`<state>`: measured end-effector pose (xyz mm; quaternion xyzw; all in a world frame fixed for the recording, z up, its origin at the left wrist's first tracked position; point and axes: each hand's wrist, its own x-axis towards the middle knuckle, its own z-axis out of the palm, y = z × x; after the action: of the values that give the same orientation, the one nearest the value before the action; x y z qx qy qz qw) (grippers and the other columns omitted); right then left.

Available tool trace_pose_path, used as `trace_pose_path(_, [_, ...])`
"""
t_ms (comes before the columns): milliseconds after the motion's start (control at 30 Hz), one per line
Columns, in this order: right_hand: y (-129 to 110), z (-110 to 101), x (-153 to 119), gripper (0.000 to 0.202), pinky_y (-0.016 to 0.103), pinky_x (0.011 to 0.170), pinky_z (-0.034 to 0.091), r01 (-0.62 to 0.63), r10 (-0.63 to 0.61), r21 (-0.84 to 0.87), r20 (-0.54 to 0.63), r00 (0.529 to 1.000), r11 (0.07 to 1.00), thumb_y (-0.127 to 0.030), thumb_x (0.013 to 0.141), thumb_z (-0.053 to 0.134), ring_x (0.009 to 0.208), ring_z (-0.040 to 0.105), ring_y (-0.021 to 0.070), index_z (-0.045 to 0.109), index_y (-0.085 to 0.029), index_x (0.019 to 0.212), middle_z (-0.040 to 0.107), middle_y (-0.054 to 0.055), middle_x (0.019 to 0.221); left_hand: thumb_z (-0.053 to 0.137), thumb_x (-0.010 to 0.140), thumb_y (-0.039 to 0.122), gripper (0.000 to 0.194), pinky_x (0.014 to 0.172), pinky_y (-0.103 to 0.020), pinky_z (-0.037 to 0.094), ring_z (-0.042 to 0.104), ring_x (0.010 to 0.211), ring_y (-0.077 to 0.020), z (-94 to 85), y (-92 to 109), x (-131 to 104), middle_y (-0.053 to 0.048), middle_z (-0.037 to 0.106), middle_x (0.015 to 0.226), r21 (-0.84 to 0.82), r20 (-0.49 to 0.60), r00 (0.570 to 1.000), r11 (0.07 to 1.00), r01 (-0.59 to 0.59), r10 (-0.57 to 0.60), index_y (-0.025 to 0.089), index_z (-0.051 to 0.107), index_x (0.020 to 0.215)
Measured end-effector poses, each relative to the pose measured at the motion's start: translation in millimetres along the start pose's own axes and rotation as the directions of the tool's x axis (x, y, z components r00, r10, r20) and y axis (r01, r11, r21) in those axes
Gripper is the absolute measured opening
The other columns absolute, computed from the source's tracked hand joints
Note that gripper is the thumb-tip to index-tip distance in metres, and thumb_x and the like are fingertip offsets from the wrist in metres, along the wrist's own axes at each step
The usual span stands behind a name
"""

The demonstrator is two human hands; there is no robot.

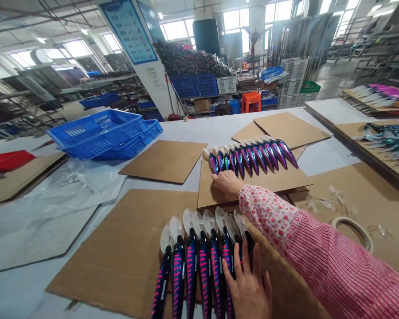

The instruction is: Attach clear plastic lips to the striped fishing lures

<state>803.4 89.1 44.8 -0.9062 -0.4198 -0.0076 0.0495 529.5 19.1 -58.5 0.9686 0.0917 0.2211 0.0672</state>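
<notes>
Dark blue fishing lures (pixel 204 270) with pink stripes and clear diving lips lie side by side at the bottom centre. My left hand (pixel 249 283) rests over the right end of this row, fingers spread, touching the lures there and partly covering them. Farther out, a second row of similar, shiny purple-blue lures (pixel 252 158) lies on a cardboard sheet (pixel 252 186). My right hand (pixel 228 183) reaches to the left part of that row, its fingers closed at the tail of a lure (pixel 226 163); the fingertips are mostly hidden.
Stacked blue crates (pixel 99 133) stand at the back left, beside a flat cardboard piece (pixel 164 160). A roll of tape (pixel 352 230) lies right of my right sleeve, near clear scraps (pixel 329 204). More lures (pixel 390 141) lie on boards at the right. Clear plastic film (pixel 76 186) covers the left side.
</notes>
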Motion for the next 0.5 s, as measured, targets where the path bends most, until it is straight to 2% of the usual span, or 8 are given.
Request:
trace_pose_path(200, [-3, -3, -21, 0.02, 0.03, 0.075, 0.048, 0.031, -0.031, 0.019, 0.017, 0.999, 0.999, -0.015, 0.092, 0.052, 0.097, 0.069, 0.0263, 0.066, -0.009, 0.105, 0.072, 0.019, 0.097, 0.058, 0.087, 0.048, 0.053, 0.116, -0.061, 0.014, 0.041, 0.135, -0.0321, 1.6, -1, 1, -0.009, 0.055, 0.144, 0.013, -0.022, 1.0, 1.0, -0.005, 0.006, 0.03, 0.055, 0.137])
trace_pose_path(300, [2, -4, -43, 0.02, 0.028, 0.072, 0.047, 0.021, -0.022, 0.041, 0.016, 1.0, 0.999, -0.017, 0.09, 0.053, 0.092, 0.07, 0.0252, 0.066, -0.012, 0.105, 0.073, 0.017, 0.096, 0.06, 0.085, 0.052, 0.056, 0.117, -0.062, 0.01, 0.04, 0.136, -0.0324, 2.8, -2, 0, -0.009, 0.054, 0.145, 0.007, -0.014, 1.0, 1.0, 0.002, -0.002, 0.029, 0.056, 0.136])
trace_pose_path(400, [8, -2, -85, 0.019, 0.026, 0.067, 0.043, 0.016, -0.017, 0.07, 0.017, 1.0, 0.997, -0.019, 0.088, 0.053, 0.085, 0.071, 0.0237, 0.067, -0.017, 0.103, 0.074, 0.012, 0.091, 0.06, 0.085, 0.053, 0.06, 0.117, -0.063, 0.01, 0.038, 0.138, -0.0331, 2.1, -2, 0, -0.01, 0.052, 0.146, 0.021, -0.001, 1.0, 1.0, -0.013, 0.013, 0.027, 0.054, 0.139])
trace_pose_path(500, [14, 10, -157, 0.019, 0.025, 0.061, 0.039, 0.013, -0.015, 0.099, 0.029, 0.999, 0.995, -0.017, 0.085, 0.055, 0.074, 0.07, 0.0197, 0.067, -0.02, 0.099, 0.075, 0.006, 0.082, 0.058, 0.086, 0.053, 0.059, 0.117, -0.062, 0.011, 0.037, 0.139, -0.033, 0.4, -3, 1, -0.01, 0.051, 0.148, 0.036, 0.014, 0.999, 0.999, -0.031, 0.031, 0.026, 0.053, 0.139])
